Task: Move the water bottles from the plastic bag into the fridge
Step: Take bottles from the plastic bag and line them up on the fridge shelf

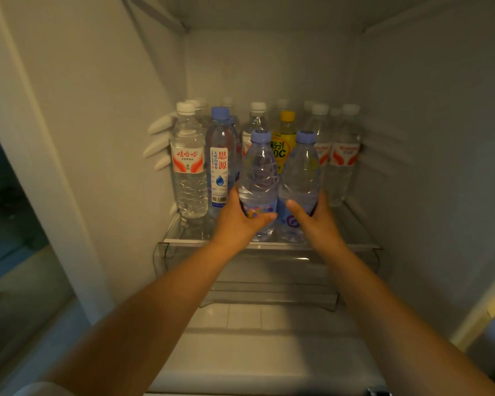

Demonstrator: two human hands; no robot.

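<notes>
Head view, white fridge interior (426, 124), glass shelf (352, 218) crowded with bottles, hands gripping two blue-capped bottles (257, 178)

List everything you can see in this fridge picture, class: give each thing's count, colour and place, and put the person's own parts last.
Held bottles: two, clear with pale purple caps, front middle of the shelf; left held bottle, right held bottle.
White-capped bottles: several, exact count unclear, clear with red-and-white labels, along the left, back and right; nearest one at front left.
Blue-capped bottle: one plainly seen, white label with red characters, left of the held pair; another partly hidden behind it.
Yellow bottle: one, yellow cap and label, behind the held pair.
Glass shelf: one, clear, under the bottles.
Drawer: one, clear, below the shelf.
Left hand: grips the left held bottle.
Right hand: grips the right held bottle.
</notes>
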